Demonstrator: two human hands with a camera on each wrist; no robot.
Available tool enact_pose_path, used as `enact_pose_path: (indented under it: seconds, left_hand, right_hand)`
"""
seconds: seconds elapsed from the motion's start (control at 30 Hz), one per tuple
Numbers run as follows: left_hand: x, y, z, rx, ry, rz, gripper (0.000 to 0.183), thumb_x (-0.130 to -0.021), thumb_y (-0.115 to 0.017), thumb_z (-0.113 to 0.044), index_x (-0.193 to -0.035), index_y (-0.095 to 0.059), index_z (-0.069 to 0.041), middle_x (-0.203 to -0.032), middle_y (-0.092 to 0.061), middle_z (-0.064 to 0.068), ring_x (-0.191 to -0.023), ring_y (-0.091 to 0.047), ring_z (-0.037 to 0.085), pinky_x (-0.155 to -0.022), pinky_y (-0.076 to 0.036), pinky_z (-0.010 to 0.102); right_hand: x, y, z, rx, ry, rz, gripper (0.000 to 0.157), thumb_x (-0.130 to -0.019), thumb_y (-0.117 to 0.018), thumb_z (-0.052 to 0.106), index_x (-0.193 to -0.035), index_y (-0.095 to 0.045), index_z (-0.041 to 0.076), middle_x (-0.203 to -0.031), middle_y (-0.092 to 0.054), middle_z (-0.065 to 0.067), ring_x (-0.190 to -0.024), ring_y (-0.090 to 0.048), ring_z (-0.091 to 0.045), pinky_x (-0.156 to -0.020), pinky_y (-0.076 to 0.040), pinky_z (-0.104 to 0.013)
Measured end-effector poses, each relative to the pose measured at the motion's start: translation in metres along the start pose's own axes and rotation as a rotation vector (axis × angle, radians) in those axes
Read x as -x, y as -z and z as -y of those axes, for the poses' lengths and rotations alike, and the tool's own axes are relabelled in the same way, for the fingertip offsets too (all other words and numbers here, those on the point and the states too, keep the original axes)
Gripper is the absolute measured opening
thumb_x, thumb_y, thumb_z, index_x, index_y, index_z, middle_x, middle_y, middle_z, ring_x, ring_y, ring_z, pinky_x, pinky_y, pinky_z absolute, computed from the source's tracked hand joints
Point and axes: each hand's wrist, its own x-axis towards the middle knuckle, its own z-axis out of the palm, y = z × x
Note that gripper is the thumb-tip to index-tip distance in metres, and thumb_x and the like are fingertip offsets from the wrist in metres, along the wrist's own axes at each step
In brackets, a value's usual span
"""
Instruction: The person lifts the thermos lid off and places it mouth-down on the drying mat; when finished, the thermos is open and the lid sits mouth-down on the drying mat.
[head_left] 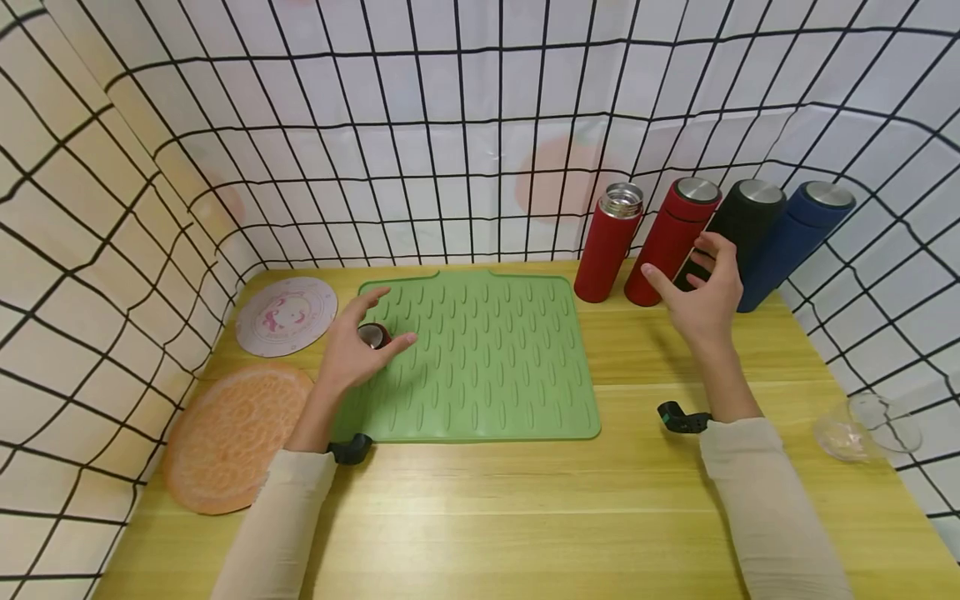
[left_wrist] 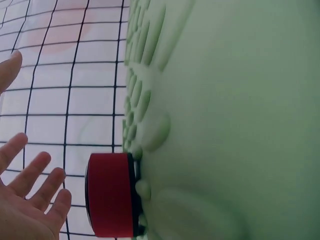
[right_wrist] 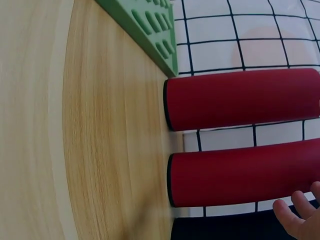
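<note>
On the left part of the green drying mat (head_left: 480, 358), a small red bottle lid (left_wrist: 110, 195) rests flat on the ridges. My left hand (head_left: 354, 346) hovers around it with fingers and thumb spread, and a gap shows between fingers and lid in the left wrist view. At the back right stand an uncapped red thermos (head_left: 606, 254), a capped red thermos (head_left: 670, 237), a black thermos (head_left: 738, 217) and a blue thermos (head_left: 791, 246). My right hand (head_left: 708, 300) is in front of the capped red and black ones, thumb and fingers apart, gripping nothing.
A clear glass cup (head_left: 862, 429) lies near the right edge. At left are a round pale pink mat (head_left: 288, 317) and a larger round orange mat (head_left: 236, 437). Black wire grid panels (head_left: 420, 125) wall the wooden table (head_left: 510, 517) at the back and sides.
</note>
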Motion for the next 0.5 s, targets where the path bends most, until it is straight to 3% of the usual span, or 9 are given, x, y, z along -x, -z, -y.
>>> enact_pose_path:
  seconds: [0.23, 0.5]
  left_hand:
    - [0.001, -0.010, -0.007, 0.093, -0.030, -0.010, 0.086, -0.079, -0.089, -0.044, -0.153, -0.048, -0.029, -0.153, -0.054, 0.003, -0.141, -0.048, 0.028, -0.112, -0.041, 0.062]
    - [0.003, -0.016, -0.013, 0.192, -0.051, -0.006, 0.086, -0.080, -0.090, -0.038, -0.153, -0.046, -0.034, -0.153, -0.053, -0.003, -0.142, -0.049, 0.022, -0.118, -0.041, 0.049]
  right_hand:
    - [-0.007, 0.001, -0.005, -0.009, -0.063, 0.012, 0.082, -0.086, -0.084, 0.036, -0.153, -0.039, 0.020, -0.156, -0.047, -0.002, -0.142, -0.048, -0.021, -0.115, -0.047, -0.047]
    - [-0.013, -0.005, -0.012, -0.043, -0.143, 0.073, 0.091, -0.086, -0.082, 0.041, -0.158, -0.027, 0.034, -0.164, -0.037, 0.005, -0.151, -0.040, -0.022, -0.121, -0.039, -0.050]
